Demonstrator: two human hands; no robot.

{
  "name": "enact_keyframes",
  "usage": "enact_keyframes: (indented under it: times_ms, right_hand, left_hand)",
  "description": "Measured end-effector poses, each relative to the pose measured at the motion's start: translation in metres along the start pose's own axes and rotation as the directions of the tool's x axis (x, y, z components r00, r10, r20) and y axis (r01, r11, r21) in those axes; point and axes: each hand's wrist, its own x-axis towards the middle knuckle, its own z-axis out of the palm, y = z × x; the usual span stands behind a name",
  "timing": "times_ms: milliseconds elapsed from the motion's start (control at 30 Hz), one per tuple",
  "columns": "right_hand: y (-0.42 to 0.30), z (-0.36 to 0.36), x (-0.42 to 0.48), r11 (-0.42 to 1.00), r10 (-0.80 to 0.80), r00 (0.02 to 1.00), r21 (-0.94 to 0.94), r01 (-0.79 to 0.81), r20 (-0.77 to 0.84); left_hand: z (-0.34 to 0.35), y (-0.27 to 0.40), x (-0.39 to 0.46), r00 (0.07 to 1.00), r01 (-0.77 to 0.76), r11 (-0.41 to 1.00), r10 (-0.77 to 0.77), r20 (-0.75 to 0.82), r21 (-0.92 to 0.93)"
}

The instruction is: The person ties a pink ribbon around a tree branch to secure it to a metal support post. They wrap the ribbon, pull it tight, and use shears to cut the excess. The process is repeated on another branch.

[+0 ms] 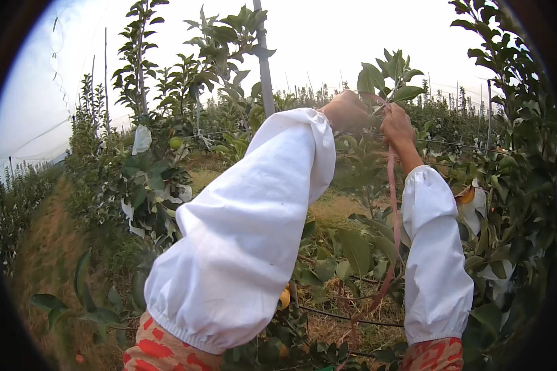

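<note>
Both of my hands are raised around the top of a young fruit-tree shoot [392, 76], just below its upper leaves. A thin pink plastic ribbon [392, 185] loops across the stem between them. My left hand [347, 111], blurred and seen from its back, is closed where the ribbon's upper end reaches it; its fingertips are hidden. Beside the stem, my right hand [398, 124] grips the ribbon, whose long tail hangs down past the right forearm into lower foliage. White sleeve covers [246, 222] wrap both forearms.
A grey post [264, 69] rises behind my left arm. Trellis wire [436, 141] crosses behind the hands; dark lines [352, 320] run lower down. Leafy trees with white fruit bags [142, 139] and a green fruit [175, 143] stand left. More foliage [510, 185] crowds the right.
</note>
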Motion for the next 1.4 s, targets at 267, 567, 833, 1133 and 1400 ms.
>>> enact_keyframes:
  times_ms: [267, 567, 833, 1133, 1400]
  right_hand:
    - [0.015, -0.005, -0.008, 0.885, -0.234, 0.955, -0.446, 0.131, -0.182]
    - [0.007, 0.007, -0.01, 0.841, -0.281, 0.959, -0.491, 0.226, -0.04]
    - [0.001, 0.008, -0.014, 0.851, -0.209, 0.977, -0.499, 0.166, -0.031]
    - [-0.005, 0.008, -0.016, 0.846, -0.235, 0.972, -0.498, 0.191, -0.026]
    - [0.005, 0.011, -0.002, 0.832, -0.265, 0.963, -0.517, 0.203, -0.048]
  left_hand:
    - [0.023, -0.007, 0.031, 0.993, -0.114, 0.989, 0.112, -0.029, -0.092]
    - [0.018, -0.002, 0.039, 0.963, 0.238, 0.97, -0.228, 0.143, -0.054]
    - [-0.091, -0.002, 0.001, 0.714, 0.374, 0.925, -0.247, -0.655, 0.059]
    - [-0.157, -0.041, -0.045, 0.642, 0.424, 0.905, -0.281, -0.713, 0.025]
    - [-0.149, -0.086, -0.026, 0.581, 0.45, 0.885, -0.187, -0.792, 0.121]
